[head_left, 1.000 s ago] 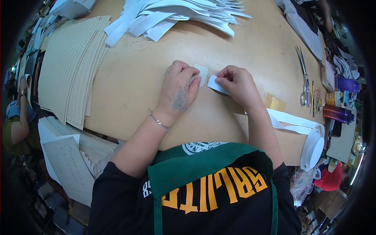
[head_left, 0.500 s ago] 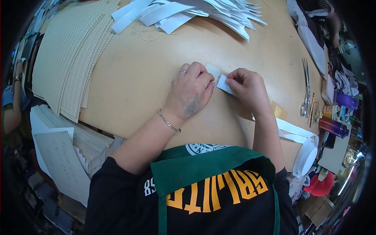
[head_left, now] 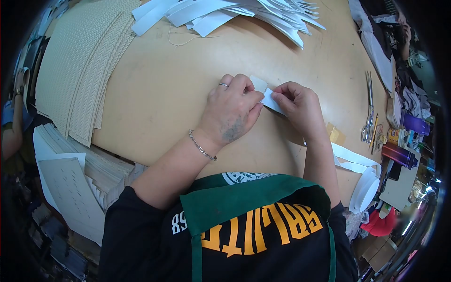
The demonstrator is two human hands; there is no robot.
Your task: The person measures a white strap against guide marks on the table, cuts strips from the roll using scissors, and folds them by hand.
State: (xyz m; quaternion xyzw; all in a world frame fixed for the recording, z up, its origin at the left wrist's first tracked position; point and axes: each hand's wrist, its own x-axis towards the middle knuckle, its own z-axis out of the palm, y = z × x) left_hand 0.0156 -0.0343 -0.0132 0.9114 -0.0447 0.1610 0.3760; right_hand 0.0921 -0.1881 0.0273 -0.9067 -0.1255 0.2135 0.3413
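Observation:
A white strip (head_left: 273,102) is pinched between the thumb and fingers of my right hand (head_left: 301,107). Its end meets a small off-white flat piece (head_left: 259,83) on the table. My left hand (head_left: 232,105), wearing a ring and a chain bracelet, is closed, its thumb and index fingertip at the strip's end. The left fingers partly hide the off-white piece. Passing beneath my right forearm, a white band leads to a white tape roll (head_left: 365,190) at the table's right edge.
White strips (head_left: 225,14) lie heaped at the far side. Woven-textured sheets (head_left: 80,70) cover the left, above stacked boards (head_left: 110,174). Scissors (head_left: 368,110), a pencil (head_left: 374,134) and a dark bottle (head_left: 399,156) sit at right. Another person's arm (head_left: 16,113) shows far left.
My left fingertips have moved slightly right and now reach the end of the white strip. My right hand keeps its pinch on the strip, almost in place.

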